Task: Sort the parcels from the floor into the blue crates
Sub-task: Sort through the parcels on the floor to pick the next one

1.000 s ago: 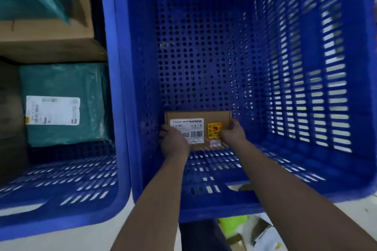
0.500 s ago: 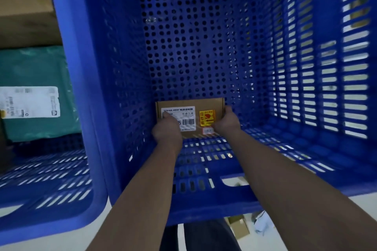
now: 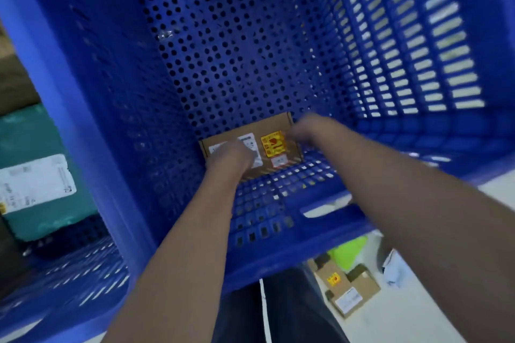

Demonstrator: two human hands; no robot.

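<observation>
left hand (image 3: 232,157) curled over label end of cardboard parcel (image 3: 250,145), grip blurred, cannot tell if pinching | right hand (image 3: 308,131) loosely curled at far end, contact unclear | parcel flat in near-left corner of blue crate (image 3: 117,97), probably tucked there to save floor space | more parcels on floor (image 3: 348,287), teal parcel (image 3: 39,175) in neighbouring crate

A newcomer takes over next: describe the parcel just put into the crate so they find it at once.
Look into the big blue crate that fills the view. At the near end of its perforated floor lies a small flat brown cardboard box, under both hands. Unlike the teal bag in the neighbouring crate, it bears a yellow-and-red sticker.
</observation>
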